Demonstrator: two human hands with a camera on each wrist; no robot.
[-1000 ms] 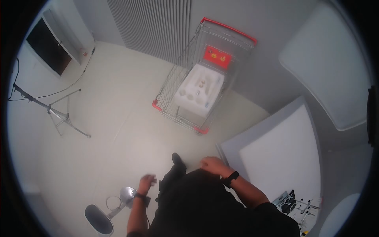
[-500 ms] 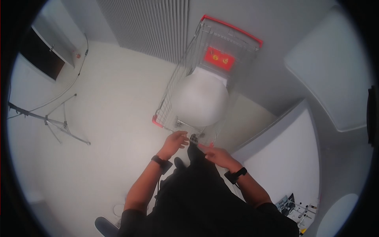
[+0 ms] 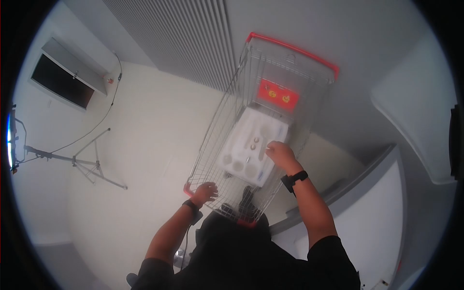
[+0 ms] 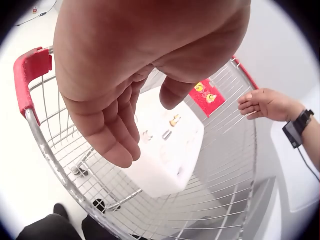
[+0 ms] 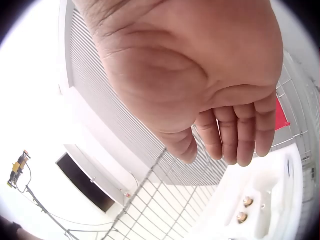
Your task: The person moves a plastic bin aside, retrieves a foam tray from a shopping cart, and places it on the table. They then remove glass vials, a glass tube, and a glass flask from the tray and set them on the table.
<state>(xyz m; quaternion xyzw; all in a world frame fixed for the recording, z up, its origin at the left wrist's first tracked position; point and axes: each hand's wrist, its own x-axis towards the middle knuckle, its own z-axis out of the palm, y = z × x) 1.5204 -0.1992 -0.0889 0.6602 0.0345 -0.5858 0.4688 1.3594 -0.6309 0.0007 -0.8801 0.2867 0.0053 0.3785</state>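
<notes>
A wire shopping cart with a red handle (image 3: 293, 50) holds a white block (image 3: 237, 140) with round and long recesses and small metallic pieces in them. My right hand (image 3: 282, 155) is over the cart's right side, above the block's edge; the right wrist view shows its fingers (image 5: 237, 132) loosely extended with nothing in them. Above the cart's near left corner is my left hand (image 3: 205, 192), its fingers slightly bent and empty in the left wrist view, where the block (image 4: 160, 172) lies beyond them.
A red panel with yellow figures (image 3: 278, 95) hangs at the cart's far end. To the right stands a white-topped table (image 3: 357, 217). A tripod (image 3: 98, 166) and a cable are on the left, near a dark doorway (image 3: 63, 81).
Both hands have risen from beside the body, the right one reaching forward over the cart. The cart now appears nearer, and the round white shape that covered the block is gone from view.
</notes>
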